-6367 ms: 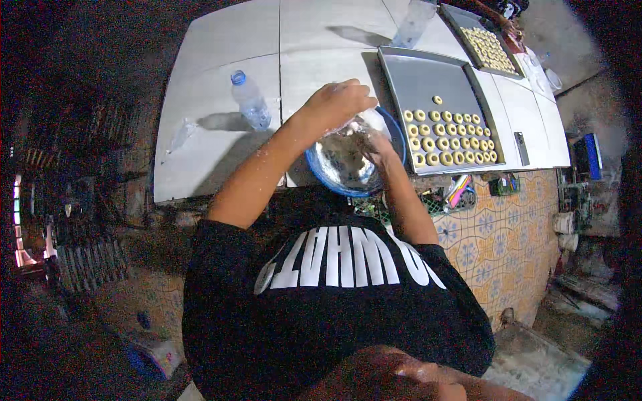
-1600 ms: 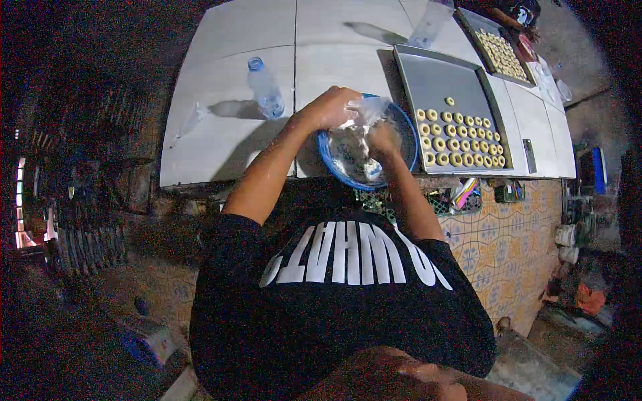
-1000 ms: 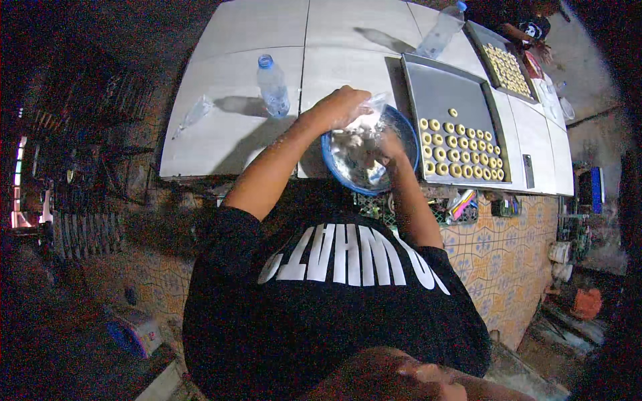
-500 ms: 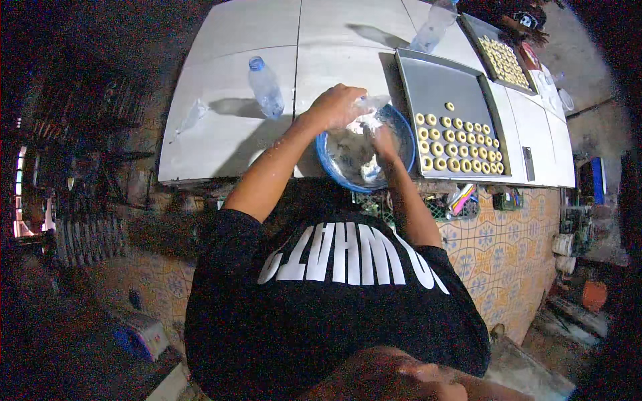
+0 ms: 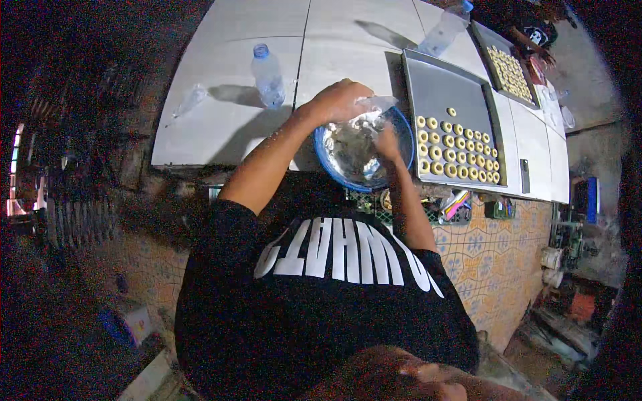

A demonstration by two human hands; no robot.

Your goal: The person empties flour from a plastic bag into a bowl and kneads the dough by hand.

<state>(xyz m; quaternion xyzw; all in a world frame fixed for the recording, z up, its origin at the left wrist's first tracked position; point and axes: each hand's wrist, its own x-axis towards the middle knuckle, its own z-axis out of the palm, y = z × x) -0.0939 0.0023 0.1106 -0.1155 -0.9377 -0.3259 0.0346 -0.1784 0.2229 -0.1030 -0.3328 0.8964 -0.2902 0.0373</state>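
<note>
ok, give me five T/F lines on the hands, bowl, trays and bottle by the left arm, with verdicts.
1. The left hand holds a clear plastic bag at the blue-rimmed bowl. True.
2. The right hand rests on the table. False: it is in the bowl.
3. On the near tray, one pale ring lies apart from the rows. True.
4. The bottle lies on its side. False: it stands upright.
5. The far tray holds no rings. False: it holds many.

Bowl (image 5: 354,185): around R fingers (image 5: 386,140). Bottle (image 5: 269,80): L of L fingers (image 5: 361,91). Tray (image 5: 445,83) w/ dough rings (image 5: 445,142): R of both.
</note>
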